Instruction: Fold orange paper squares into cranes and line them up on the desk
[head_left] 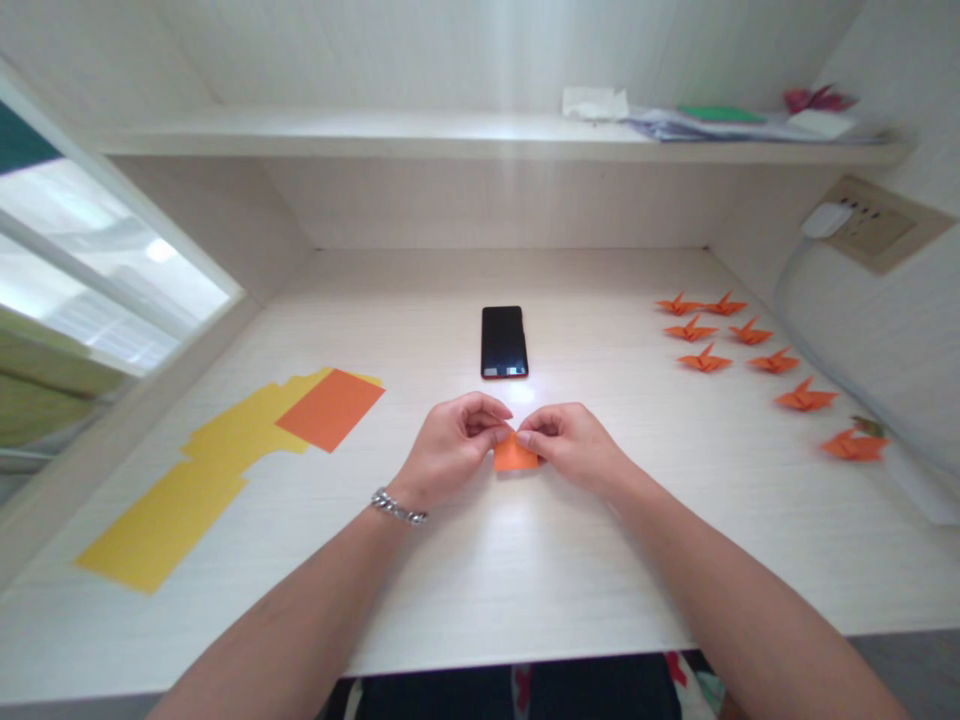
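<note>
A small folded piece of orange paper [515, 457] is held between my two hands, low over the middle of the desk. My left hand [461, 440] pinches its upper left part between thumb and fingers. On the other side, my right hand [571, 443] pinches its upper right part. The fingertips of both hands nearly meet along the top edge and hide part of the paper. A black smartphone [504, 342] lies flat just beyond my hands.
Left on the desk [450, 600], an orange sheet [331, 409] overlaps spread yellow sheets [165, 520]. Several folded orange paper cranes [805, 396] stand at the right. A white cable [847, 385] runs from the wall socket [889, 225] beside them. Papers [697, 125] lie on the shelf [375, 130].
</note>
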